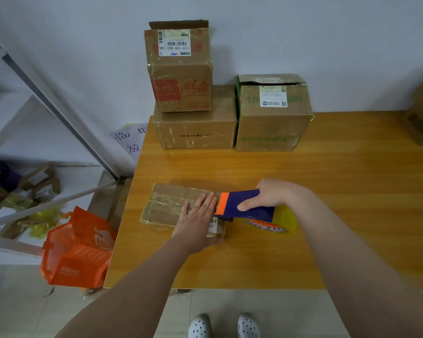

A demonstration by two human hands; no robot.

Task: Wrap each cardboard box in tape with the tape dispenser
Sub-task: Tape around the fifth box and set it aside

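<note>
— What's the box like?
— A flat brown cardboard box (171, 203), glossy with clear tape, its long side running left to right on the smooth orange-wood table (327, 179). My left hand (197, 220) presses flat on it, fingers straight and together.
— And the dispenser?
— My right hand (274, 193) grips the blue plastic tape dispenser (239, 195), with its orange tip pointing left at the box's right end.

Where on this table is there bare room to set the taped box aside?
Free: the table's right half, past the green-printed box and the right hand holding the tape dispenser; also the strip between the flat box and the stacked boxes. Crowded: back left.
</note>
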